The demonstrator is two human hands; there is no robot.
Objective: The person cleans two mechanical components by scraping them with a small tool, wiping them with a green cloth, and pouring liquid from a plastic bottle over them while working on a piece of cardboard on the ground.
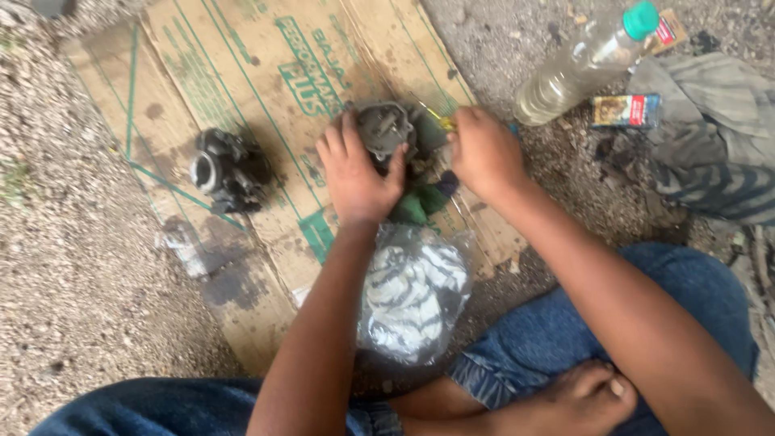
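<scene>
Left hand [353, 171] grasps grey carburettor [386, 129], round face upward; right hand [483, 152] clenches yellow-handled tool [440, 121], shaft pointing toward carburettor.

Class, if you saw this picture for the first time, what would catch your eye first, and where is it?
At centre, the left hand grips a grimy grey engine part on the stained cardboard sheet, with the right hand beside it. A second dark part lies left; a green-capped plastic bottle lies upper right.

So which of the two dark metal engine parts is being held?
The right-hand one, in the middle of the cardboard: the left hand grips it and the right hand works beside it. The other part lies untouched to the left.
</scene>
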